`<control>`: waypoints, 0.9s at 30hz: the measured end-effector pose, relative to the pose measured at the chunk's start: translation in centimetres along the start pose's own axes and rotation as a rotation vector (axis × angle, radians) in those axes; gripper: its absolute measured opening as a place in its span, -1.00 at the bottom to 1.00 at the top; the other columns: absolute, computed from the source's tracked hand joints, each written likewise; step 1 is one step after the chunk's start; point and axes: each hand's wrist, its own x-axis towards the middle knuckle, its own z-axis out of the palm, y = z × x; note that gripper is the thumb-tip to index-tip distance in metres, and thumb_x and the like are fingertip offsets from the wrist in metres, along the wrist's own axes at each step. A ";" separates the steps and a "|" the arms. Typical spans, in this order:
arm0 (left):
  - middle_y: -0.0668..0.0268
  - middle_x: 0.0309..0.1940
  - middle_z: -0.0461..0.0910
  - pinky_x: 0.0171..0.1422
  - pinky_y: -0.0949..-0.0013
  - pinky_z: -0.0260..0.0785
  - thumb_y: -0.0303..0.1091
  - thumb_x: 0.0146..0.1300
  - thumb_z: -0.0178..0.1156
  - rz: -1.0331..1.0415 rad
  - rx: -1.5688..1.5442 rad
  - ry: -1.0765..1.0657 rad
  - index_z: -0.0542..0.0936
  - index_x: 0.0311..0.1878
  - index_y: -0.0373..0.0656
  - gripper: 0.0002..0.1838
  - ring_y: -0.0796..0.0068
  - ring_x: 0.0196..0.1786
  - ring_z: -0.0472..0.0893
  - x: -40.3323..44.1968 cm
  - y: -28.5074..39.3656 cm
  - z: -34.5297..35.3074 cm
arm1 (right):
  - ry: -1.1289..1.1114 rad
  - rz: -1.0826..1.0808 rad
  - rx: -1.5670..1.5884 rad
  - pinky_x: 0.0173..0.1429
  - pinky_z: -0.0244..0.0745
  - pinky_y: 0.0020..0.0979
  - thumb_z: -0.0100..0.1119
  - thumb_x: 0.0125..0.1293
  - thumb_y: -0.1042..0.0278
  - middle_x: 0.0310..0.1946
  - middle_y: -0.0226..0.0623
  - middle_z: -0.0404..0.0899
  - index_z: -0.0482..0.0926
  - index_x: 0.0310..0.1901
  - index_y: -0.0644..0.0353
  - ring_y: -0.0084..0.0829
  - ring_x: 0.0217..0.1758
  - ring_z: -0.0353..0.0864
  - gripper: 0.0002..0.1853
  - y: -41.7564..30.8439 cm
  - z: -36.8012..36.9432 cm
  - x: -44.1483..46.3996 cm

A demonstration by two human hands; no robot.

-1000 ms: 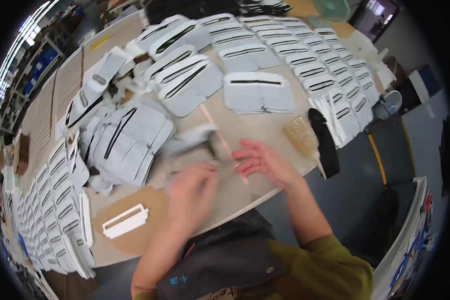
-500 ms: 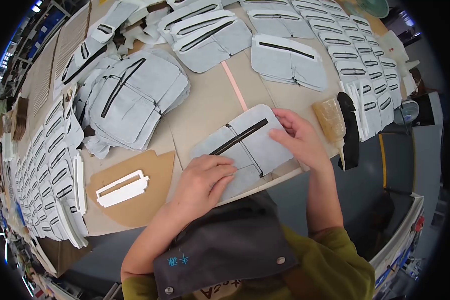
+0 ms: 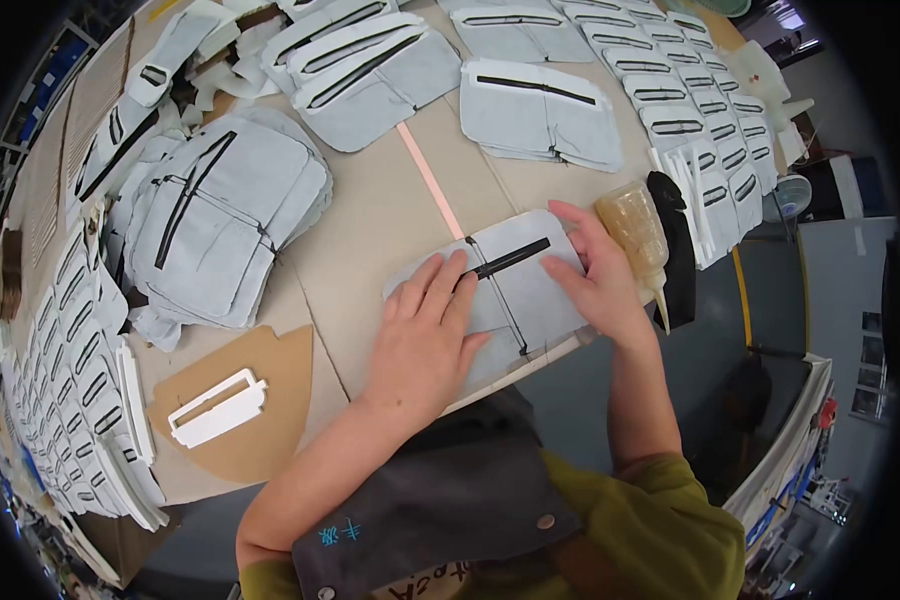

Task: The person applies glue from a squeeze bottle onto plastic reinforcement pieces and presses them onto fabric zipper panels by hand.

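A light grey fabric piece (image 3: 545, 290) with a black zipper strip lies flat at the table's front edge. My left hand (image 3: 420, 330) rests spread on its left part, fingertips over the strip's left end. At the right edge of the piece is my right hand (image 3: 600, 275), its thumb on top and its fingers curled at the far edge. A pink strip (image 3: 430, 185) runs away from the piece across the table. To the right of my right hand lies a bottle of yellowish glue (image 3: 632, 232), beside a black item (image 3: 678, 260).
Left of my hands stands a pile of grey pieces (image 3: 225, 215). A white slotted frame (image 3: 218, 408) lies on brown card (image 3: 280, 400). More grey pieces (image 3: 540, 115) lie beyond, with rows of slotted pieces (image 3: 670, 90) at the right.
The grey piece, a blur at first, now lies flat at the table edge. Since the middle frame, my left hand has moved up onto it and its fingers have spread.
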 end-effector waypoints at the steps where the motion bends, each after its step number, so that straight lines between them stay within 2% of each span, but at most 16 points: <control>1: 0.11 0.48 0.36 0.51 -0.01 0.22 -0.26 0.25 0.40 -0.013 0.009 0.011 0.50 0.34 -0.28 -0.38 0.01 0.51 0.32 0.0 -0.2 0.1 | 0.000 0.005 0.001 -0.06 0.53 -0.48 0.27 0.33 0.62 -0.14 -0.23 0.71 0.38 0.43 0.17 -0.54 -0.14 0.64 -0.37 0.2 0.2 0.2; 3: 0.11 0.49 0.36 0.51 -0.02 0.22 -0.26 0.25 0.41 -0.010 0.011 0.014 0.50 0.35 -0.28 -0.37 0.01 0.52 0.31 0.0 -0.4 0.3 | 0.042 -0.182 -0.262 -0.02 0.55 -0.39 0.33 0.30 0.54 -0.20 -0.20 0.68 0.43 0.39 0.14 -0.34 -0.19 0.65 -0.39 0.6 0.2 0.5; 4: 0.13 0.49 0.36 0.51 -0.02 0.21 -0.25 0.24 0.41 -0.017 0.014 0.016 0.51 0.35 -0.26 -0.36 0.01 0.51 0.31 0.0 -0.4 0.4 | 0.050 -0.177 -0.265 -0.02 0.55 -0.39 0.33 0.30 0.54 -0.20 -0.20 0.68 0.43 0.39 0.14 -0.34 -0.19 0.65 -0.39 0.5 0.1 0.6; 6: 0.14 0.49 0.36 0.51 -0.01 0.20 -0.24 0.23 0.42 -0.031 0.014 0.016 0.51 0.36 -0.25 -0.36 0.01 0.51 0.31 0.0 -0.3 0.5 | -0.021 -0.165 -0.391 -0.01 0.55 -0.29 0.37 0.26 0.49 -0.25 -0.14 0.64 0.47 0.34 0.14 -0.14 -0.17 0.62 -0.42 0.0 -0.1 0.8; 7: 0.17 0.49 0.37 0.50 -0.01 0.19 -0.22 0.23 0.43 -0.023 0.029 0.012 0.51 0.36 -0.23 -0.35 0.03 0.50 0.32 0.0 -0.2 0.5 | -0.025 -0.162 -0.391 -0.01 0.55 -0.29 0.37 0.26 0.49 -0.25 -0.14 0.64 0.47 0.34 0.14 -0.14 -0.17 0.62 -0.42 -1.2 -0.2 0.8; 9: 0.20 0.49 0.38 0.50 -0.01 0.18 -0.20 0.22 0.43 -0.023 0.042 0.008 0.51 0.36 -0.21 -0.34 0.04 0.49 0.33 0.1 -0.1 0.6 | -0.150 0.140 -0.473 0.00 0.53 -0.21 0.41 0.20 0.47 -0.26 -0.15 0.62 0.55 0.24 0.13 -0.07 -0.15 0.59 -0.47 -4.1 -0.5 1.0; 10: 0.23 0.48 0.39 0.48 -0.01 0.18 -0.18 0.22 0.44 -0.014 0.066 0.005 0.52 0.36 -0.19 -0.34 0.06 0.47 0.34 0.2 -0.1 0.7 | -0.150 0.142 -0.470 0.00 0.53 -0.21 0.41 0.20 0.47 -0.26 -0.15 0.62 0.55 0.24 0.13 -0.07 -0.15 0.59 -0.47 -3.9 -0.4 1.1; 12: 0.26 0.48 0.40 0.47 0.00 0.17 -0.16 0.22 0.44 0.012 0.099 -0.004 0.52 0.36 -0.18 -0.33 0.08 0.45 0.35 0.5 -0.3 0.7 | 0.134 -0.445 -0.658 0.13 0.52 -0.25 0.38 0.18 0.60 -0.16 -0.23 0.65 0.64 0.15 0.10 -0.21 -0.02 0.62 -0.54 -3.3 -0.3 1.5; 13: 0.27 0.48 0.40 0.46 0.00 0.16 -0.15 0.22 0.44 0.012 0.099 -0.008 0.52 0.36 -0.18 -0.33 0.10 0.43 0.36 0.5 -0.3 0.7 | 0.145 -0.442 -0.654 0.13 0.52 -0.25 0.38 0.18 0.60 -0.16 -0.23 0.65 0.64 0.15 0.10 -0.21 -0.02 0.62 -0.54 -3.0 0.0 1.9; 15: 0.29 0.47 0.41 0.45 0.01 0.16 -0.14 0.22 0.43 0.007 0.107 -0.016 0.52 0.36 -0.18 -0.34 0.11 0.42 0.37 0.5 -0.3 0.9 | -0.060 -0.560 -0.538 0.07 0.48 -0.15 0.42 0.13 0.51 -0.19 -0.30 0.64 0.66 -0.03 0.09 -0.14 -0.06 0.62 -0.66 -2.5 1.4 3.1; 16: 0.30 0.47 0.41 0.45 0.02 0.15 -0.14 0.22 0.43 0.012 0.107 -0.004 0.53 0.36 -0.18 -0.34 0.11 0.41 0.37 0.5 -0.3 1.0 | -0.061 -0.562 -0.531 0.07 0.48 -0.15 0.42 0.13 0.51 -0.19 -0.30 0.64 0.66 -0.03 0.09 -0.14 -0.06 0.62 -0.66 -1.8 2.4 3.4; 18: 0.28 0.45 0.43 0.44 0.04 0.15 -0.17 0.19 0.44 0.029 0.100 0.026 0.54 0.34 -0.20 -0.34 0.13 0.39 0.38 0.5 -0.3 1.1 | -0.181 -0.400 -0.390 0.07 0.47 -0.15 0.38 0.16 0.55 -0.12 -0.31 0.63 0.64 -0.08 0.10 -0.16 0.00 0.59 -0.72 -0.8 4.1 4.1; 21: 0.25 0.45 0.43 0.43 0.06 0.16 -0.18 0.17 0.46 0.026 0.045 0.011 0.54 0.34 -0.22 -0.32 0.16 0.38 0.39 0.2 -0.5 1.3 | -0.141 -0.507 -0.491 0.06 0.54 -0.23 0.37 0.19 0.59 -0.04 -0.25 0.61 0.67 -0.03 0.12 -0.15 0.02 0.58 -0.70 -1.0 4.4 3.9; 27: 0.23 0.45 0.42 0.42 0.08 0.16 -0.22 0.18 0.45 0.004 -0.010 0.031 0.53 0.34 -0.23 -0.33 0.16 0.39 0.40 0.4 -0.1 1.1 | -0.162 -0.458 -0.424 0.06 0.52 -0.22 0.35 0.21 0.60 -0.09 -0.26 0.61 0.66 -0.08 0.13 -0.15 0.00 0.57 -0.75 -1.3 4.0 4.2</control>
